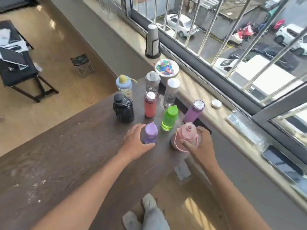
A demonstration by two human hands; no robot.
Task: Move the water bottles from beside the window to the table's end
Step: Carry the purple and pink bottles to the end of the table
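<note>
1. Dark wood-grain table (58,146) carries nine bottles, all upright, grouped at the end nearest the window sill (207,97).
2. Left hand (135,140) is cupped around the small lilac bottle (150,133), fingers curved at its left side and thumb below its base; grip is partial, the bottle standing on the table.
3. Right hand (198,145) wraps the pink bottle (186,136), fingers on its right side and thumb on its front, at the table's edge.
4. Green bottle (169,117) stands just behind, between the two hands.
5. Purple flask (194,111) stands at the sill-side edge.
6. Red flask (150,104), black bottle (123,108), blue-capped bottle (124,87) and two clear bottles (152,82) (172,92) stand further back.
7. Bowl of coloured pieces (166,68) rests on the sill.
</note>
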